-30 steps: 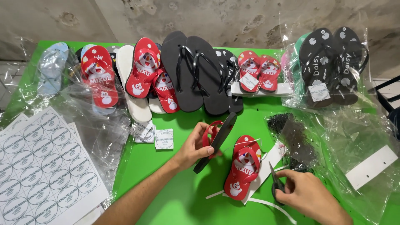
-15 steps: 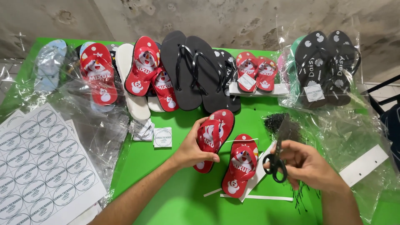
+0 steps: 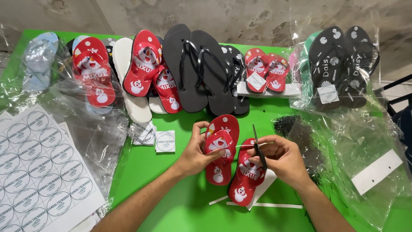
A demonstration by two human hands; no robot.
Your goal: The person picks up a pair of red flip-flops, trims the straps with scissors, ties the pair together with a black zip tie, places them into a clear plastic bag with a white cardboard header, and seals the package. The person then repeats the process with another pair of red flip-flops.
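The small red sandal (image 3: 221,148) has been raised upright above the green desk (image 3: 180,206) and is grasped by the left hand (image 3: 195,152). The black scissors (image 3: 259,148), gripped by the right hand (image 3: 281,159), have been brought beside its strap, over the second red sandal (image 3: 244,180).

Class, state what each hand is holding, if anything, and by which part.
Left hand grips a small red flip-flop by its side edge. Right hand holds black scissors by the handles.
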